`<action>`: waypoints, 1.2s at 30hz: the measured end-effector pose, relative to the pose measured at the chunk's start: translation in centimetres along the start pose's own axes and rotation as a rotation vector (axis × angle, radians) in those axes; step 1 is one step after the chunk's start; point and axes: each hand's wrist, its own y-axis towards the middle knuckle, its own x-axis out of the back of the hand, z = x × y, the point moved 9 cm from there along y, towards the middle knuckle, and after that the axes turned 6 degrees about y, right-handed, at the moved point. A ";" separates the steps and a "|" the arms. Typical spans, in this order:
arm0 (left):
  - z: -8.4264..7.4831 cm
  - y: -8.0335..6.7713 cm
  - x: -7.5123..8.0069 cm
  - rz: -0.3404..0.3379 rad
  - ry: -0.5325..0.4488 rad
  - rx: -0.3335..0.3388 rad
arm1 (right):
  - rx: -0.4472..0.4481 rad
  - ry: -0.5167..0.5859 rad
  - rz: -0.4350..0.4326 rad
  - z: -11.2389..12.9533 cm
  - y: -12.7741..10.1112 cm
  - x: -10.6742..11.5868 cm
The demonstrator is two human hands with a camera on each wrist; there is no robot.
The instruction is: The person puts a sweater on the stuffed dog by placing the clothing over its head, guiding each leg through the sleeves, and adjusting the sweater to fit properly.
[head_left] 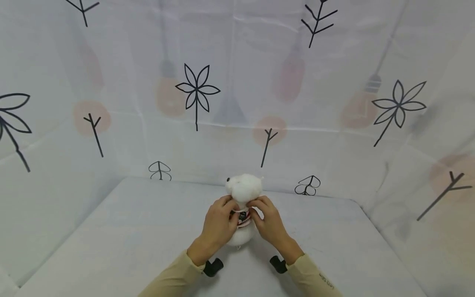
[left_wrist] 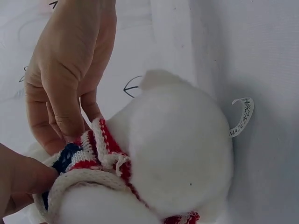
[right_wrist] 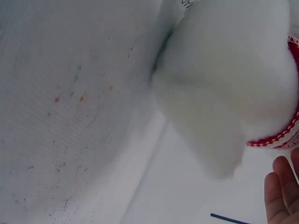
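A white plush toy [head_left: 240, 237] sits upright between both hands, its rounded head above them and a small dark spot on the head's left side. Round its body is a red, white and navy knitted garment [left_wrist: 88, 161]. My left hand [head_left: 219, 220] pinches the garment's navy edge from the left, with a finger end [left_wrist: 39, 175] pressed on the knit. From the right, my right hand [head_left: 269, 218] holds the garment near the neck between thumb and fingers. In the right wrist view, a few of its fingers [right_wrist: 282, 186] extend beside the red trim.
The toy rests on a white-covered table [head_left: 122, 231]. Behind it hangs a white cloth [head_left: 230, 144] printed with black plants and pale lamps. A white label [left_wrist: 243, 116] sticks out from the toy's underside. Black wrist devices [head_left: 213, 267] sit at both beige cuffs.
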 end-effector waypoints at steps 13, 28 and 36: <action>1.2 0.5 -0.3 0.042 -0.115 0.051 | 0.104 -0.071 -0.005 1.6 1.0 0.0; 2.5 1.1 -1.7 0.151 -0.091 0.107 | 0.090 0.059 0.079 0.3 1.7 -0.5; 3.1 1.8 -2.6 0.219 -0.130 0.106 | -0.047 0.064 0.173 -4.0 1.2 -1.3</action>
